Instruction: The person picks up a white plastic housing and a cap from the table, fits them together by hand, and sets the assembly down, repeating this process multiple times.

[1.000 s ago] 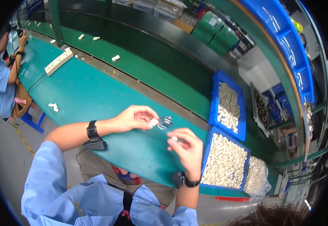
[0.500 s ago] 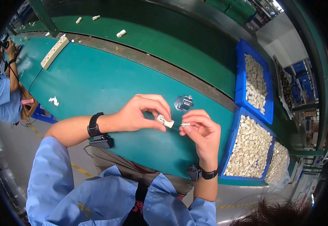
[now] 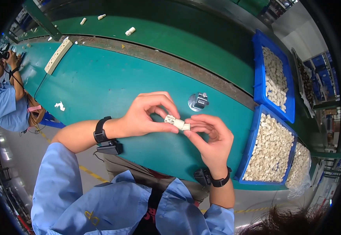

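While left hand [image 3: 145,114] and right hand [image 3: 214,141] pinch white pieces [image 3: 179,123], grip snug, metal counter [image 3: 199,102] just beyond, blue bins [image 3: 259,80] rightward

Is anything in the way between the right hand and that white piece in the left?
Nothing visible. The left hand holds the white piece; the right hand is at its other end. The metal device sits beyond them, not between.

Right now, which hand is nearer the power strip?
Left. The left hand is to the right of the power strip and lower in the picture; the right hand is farther right and lower, beyond the left one.
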Action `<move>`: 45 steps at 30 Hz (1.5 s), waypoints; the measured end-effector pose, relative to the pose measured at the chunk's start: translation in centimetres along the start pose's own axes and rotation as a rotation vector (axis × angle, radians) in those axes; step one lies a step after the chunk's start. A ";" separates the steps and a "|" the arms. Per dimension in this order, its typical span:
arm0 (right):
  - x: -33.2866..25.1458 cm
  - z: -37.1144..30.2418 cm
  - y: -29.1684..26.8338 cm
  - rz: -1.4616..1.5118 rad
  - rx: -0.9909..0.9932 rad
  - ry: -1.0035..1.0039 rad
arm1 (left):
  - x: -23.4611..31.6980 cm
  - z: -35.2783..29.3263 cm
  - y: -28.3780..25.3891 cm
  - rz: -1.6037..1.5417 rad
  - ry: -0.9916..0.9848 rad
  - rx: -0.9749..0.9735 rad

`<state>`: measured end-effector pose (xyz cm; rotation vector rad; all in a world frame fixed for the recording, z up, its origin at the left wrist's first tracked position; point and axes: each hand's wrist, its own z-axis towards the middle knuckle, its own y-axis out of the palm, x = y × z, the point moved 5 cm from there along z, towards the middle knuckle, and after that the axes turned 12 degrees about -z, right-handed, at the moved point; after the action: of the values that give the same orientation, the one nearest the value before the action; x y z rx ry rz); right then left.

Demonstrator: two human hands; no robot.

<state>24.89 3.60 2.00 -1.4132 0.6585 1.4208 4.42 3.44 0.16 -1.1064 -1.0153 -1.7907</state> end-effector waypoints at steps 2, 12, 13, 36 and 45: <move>-0.2 0.0 0.1 -0.004 0.040 -0.033 | -0.1 -0.2 -0.2 0.008 -0.008 0.015; 0.0 -0.2 0.1 -0.046 0.117 -0.095 | -0.4 0.0 -0.2 0.006 0.018 0.048; 0.0 -0.2 0.1 -0.042 0.125 -0.107 | -0.4 0.0 -0.2 0.013 0.034 0.044; -3.1 -0.3 -6.3 -0.321 -0.005 0.110 | 0.6 1.8 0.5 0.413 0.098 -0.155; -7.2 -6.8 -22.6 -0.965 0.606 0.175 | 1.5 2.3 3.8 0.991 0.027 -0.198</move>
<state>46.78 3.89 13.49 -1.1040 0.3620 0.2973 8.03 3.83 3.13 -1.3653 -0.1619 -1.0826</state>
